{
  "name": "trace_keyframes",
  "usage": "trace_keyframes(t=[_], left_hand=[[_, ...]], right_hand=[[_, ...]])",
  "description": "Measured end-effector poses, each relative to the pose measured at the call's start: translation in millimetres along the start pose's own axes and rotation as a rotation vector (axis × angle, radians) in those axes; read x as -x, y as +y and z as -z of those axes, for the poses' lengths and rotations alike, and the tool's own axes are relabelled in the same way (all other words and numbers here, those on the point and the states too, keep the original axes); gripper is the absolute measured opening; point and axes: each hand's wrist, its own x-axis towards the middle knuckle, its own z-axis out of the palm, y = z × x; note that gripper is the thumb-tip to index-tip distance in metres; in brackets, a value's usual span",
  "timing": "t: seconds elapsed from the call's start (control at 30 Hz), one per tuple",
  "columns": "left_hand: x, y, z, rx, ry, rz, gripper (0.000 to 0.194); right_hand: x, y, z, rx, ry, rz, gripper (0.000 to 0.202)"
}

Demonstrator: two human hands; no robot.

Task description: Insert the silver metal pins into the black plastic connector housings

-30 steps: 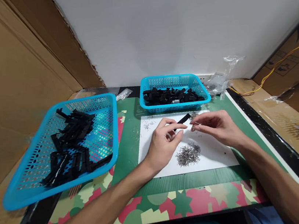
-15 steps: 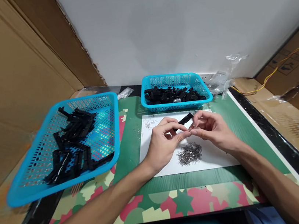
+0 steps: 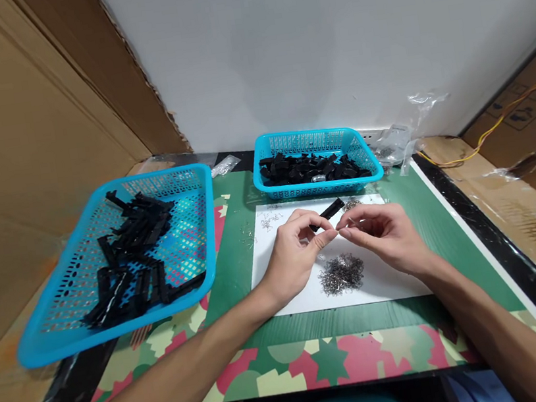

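My left hand is closed in a pinch, thumb against index finger. Opposite it, my right hand also pinches, and the two sets of fingertips meet or nearly meet above the white paper. Whatever lies between them is too small to make out. A slim black plastic strip shows just behind my left fingers, its near end hidden; I cannot tell whether it is held or lying on the paper. Below the hands, a heap of small bent metal wire pieces rests on the sheet of white paper.
A large blue basket with black plastic strips stands at the left. Another blue basket, with small black parts, sits at the back. More metal pieces lie behind my right hand. Clear plastic bags and a yellow cable are at right.
My right fingers have straightened a little and shifted slightly left, toward my left fingertips. The strip, the wire heap and the baskets look much the same.
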Motion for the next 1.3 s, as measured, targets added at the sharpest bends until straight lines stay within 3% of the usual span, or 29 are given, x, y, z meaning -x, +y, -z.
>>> trace_keyframes(t=[0.37,0.67,0.77,0.9,1.07,1.3], left_hand=[[3,4,-0.3,-0.067,0.008,-0.034,0.013],[6,6,0.8,-0.227,-0.012,-0.039,0.014],[4,3,3.4,-0.287,-0.084,-0.05,0.02],[4,0,6.2,-0.418,-0.295,-0.127,0.033],[4,-4,5.3,-0.467,-0.27,-0.153,0.032],[4,-2,4.6,-0.471,-0.23,-0.134,0.024]], right_hand=[[-1,5,3,0.055,0.074,0.037,0.021],[-3,6,9,0.065,-0.008,-0.069,0.021],[-7,7,14,0.109,0.103,-0.122,0.021],[-10,3,26,0.19,0.202,-0.217,0.019],[-9,-2,36,0.232,0.084,-0.338,0.018],[-10,7,27,0.314,-0.011,-0.312,0.017]])
